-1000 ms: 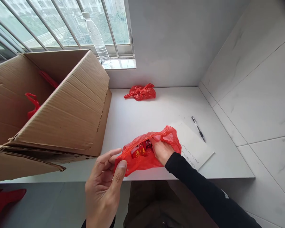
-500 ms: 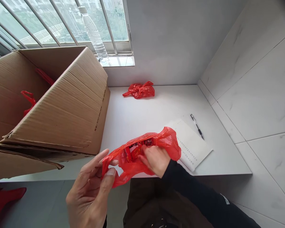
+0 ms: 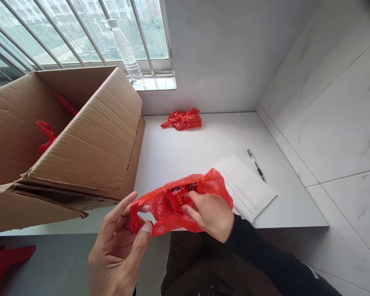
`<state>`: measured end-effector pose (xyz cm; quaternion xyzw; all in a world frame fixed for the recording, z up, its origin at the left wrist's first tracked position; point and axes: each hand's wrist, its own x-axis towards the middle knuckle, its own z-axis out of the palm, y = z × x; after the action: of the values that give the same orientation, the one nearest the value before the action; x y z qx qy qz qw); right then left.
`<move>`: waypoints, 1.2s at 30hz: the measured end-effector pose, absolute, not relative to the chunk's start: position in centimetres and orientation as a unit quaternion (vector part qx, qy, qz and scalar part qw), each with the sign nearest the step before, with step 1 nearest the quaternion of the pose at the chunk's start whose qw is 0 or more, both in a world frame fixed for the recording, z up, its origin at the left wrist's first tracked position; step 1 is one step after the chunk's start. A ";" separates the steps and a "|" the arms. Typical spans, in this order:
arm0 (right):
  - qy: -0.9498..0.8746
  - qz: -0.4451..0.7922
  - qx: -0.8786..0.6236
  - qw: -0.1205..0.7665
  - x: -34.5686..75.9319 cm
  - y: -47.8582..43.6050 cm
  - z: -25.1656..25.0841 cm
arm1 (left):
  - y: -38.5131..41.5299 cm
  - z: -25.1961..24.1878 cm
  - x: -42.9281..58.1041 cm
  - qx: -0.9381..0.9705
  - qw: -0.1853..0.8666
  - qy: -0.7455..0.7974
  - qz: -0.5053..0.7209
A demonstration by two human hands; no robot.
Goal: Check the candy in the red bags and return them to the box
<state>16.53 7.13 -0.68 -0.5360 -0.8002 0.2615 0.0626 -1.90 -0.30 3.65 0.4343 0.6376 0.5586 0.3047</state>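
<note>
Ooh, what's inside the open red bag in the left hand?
Small shiny red packets with gold and dark markings show inside the red bag. The right hand covers part of the opening, so I can't see what's under it or count the packets.

The brown cardboard box is running past the left edge; the near, thin red plastic bag is covering part of the white printed paper.

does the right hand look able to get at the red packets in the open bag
Probably yes: the left hand holds the red plastic bag, its mouth gapes, and the right hand is beside the red packets.
</note>
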 end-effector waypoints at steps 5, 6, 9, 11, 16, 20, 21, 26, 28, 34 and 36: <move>-0.761 0.112 -0.576 0.277 19.6 6.1 1.1 | -0.6 4.0 -1.7 0.443 0.317 0.642 0.540; -0.758 0.091 -0.575 0.295 19.8 6.0 1.1 | -0.8 4.0 -1.8 0.446 0.318 0.644 0.534; -0.741 0.044 -0.584 0.327 19.9 6.3 0.5 | -1.5 3.9 -2.1 0.453 0.307 0.661 0.513; -0.714 0.015 -0.608 0.347 20.1 7.0 0.0 | -2.1 3.6 -2.6 0.470 0.299 0.667 0.495; -0.706 0.066 -0.600 0.370 21.9 7.9 0.7 | -2.4 2.8 -3.9 0.537 0.269 0.673 0.432; -0.712 0.100 -0.544 0.433 23.0 6.3 4.0 | -1.8 3.1 -4.8 0.590 0.100 0.697 0.396; -0.707 0.103 -0.537 0.448 23.1 5.8 4.8 | -1.6 3.5 -4.9 0.591 0.079 0.693 0.406; -0.699 0.094 -0.510 0.491 22.9 4.7 7.4 | -0.1 5.6 -4.0 0.521 0.176 0.691 0.468; -0.718 0.100 -0.475 0.500 22.8 4.8 7.7 | 1.0 5.9 -3.7 0.462 0.235 0.687 0.510; -0.764 0.159 -0.389 0.491 22.4 5.2 8.3 | 4.5 4.6 -3.2 0.416 0.483 0.523 0.565; -0.776 0.175 -0.368 0.481 22.0 5.2 8.7 | 5.2 4.4 -2.6 0.440 0.515 0.498 0.540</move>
<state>22.05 5.24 8.65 -0.3684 -0.7758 0.1749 0.4815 -2.61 5.17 4.39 0.4404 0.4983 0.5405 0.5154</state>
